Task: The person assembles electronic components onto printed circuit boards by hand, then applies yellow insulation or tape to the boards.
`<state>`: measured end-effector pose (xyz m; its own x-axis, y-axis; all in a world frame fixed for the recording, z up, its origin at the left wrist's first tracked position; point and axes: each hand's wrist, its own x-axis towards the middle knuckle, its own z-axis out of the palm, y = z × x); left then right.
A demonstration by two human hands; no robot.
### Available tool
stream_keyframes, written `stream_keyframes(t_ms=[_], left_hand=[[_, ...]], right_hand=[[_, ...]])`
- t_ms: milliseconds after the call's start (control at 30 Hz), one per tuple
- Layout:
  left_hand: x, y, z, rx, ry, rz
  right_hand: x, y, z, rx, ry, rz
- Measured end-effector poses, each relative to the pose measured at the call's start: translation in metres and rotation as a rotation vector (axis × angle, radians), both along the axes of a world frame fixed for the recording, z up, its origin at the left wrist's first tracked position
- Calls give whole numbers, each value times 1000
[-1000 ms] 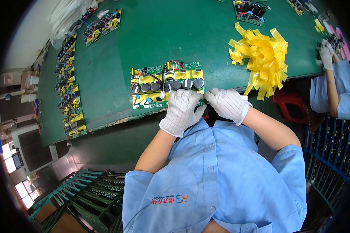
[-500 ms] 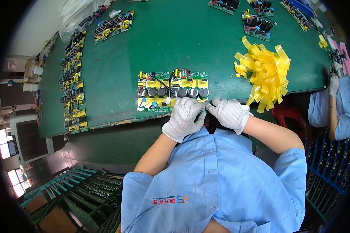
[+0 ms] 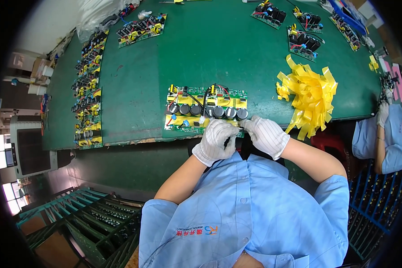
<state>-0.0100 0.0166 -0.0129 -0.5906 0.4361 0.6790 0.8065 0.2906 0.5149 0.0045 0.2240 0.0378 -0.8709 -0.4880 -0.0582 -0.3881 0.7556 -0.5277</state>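
Observation:
A green circuit board lies at the table's near edge, carrying a row of round black capacitors, yellow taped areas and black and red wires. Both of my hands wear white striped gloves. My left hand is at the board's near edge, right of its middle, with fingers curled and tips pinched together. My right hand touches the near right corner, thumb and forefinger closed there. Whatever sits between the fingertips of either hand is too small or hidden to make out.
A heap of yellow tape strips lies right of the board. More circuit boards stand in a left-hand column, at the far left and far right. At right, a co-worker's gloved hand is at the table; a blue rack stands below.
My hands have parted slightly at the board's near right corner, where their fingertips met before. The whole view has shifted a little, so the board appears further right and lower.

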Motion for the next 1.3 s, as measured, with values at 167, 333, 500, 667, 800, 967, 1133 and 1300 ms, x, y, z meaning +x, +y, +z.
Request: stream_keyframes(t_ms=[167, 333, 500, 667, 800, 967, 1133, 1300], left_hand=[[-3, -7, -6, 39, -21, -97], [-4, -4, -2, 66, 7, -120], [-1, -10, 13, -40, -23, -64], [-8, -45, 36, -168, 25, 291], [-12, -43, 62, -544, -35, 214], [-34, -46, 56, -771, -125, 15], [-52, -53, 60, -666, -181, -87], [-53, -70, 69, -273, -43, 14]], right_hand=[[-4, -6, 14, 99, -19, 16], [-5, -20, 26, 83, 54, 22], [-4, -34, 46, 258, 14, 55], [-7, -32, 50, 289, 101, 70], [-17, -44, 55, 402, 59, 90], [-32, -40, 59, 276, 94, 121], [-37, -41, 72, 177, 64, 137], [-41, -33, 64, 58, 34, 190]])
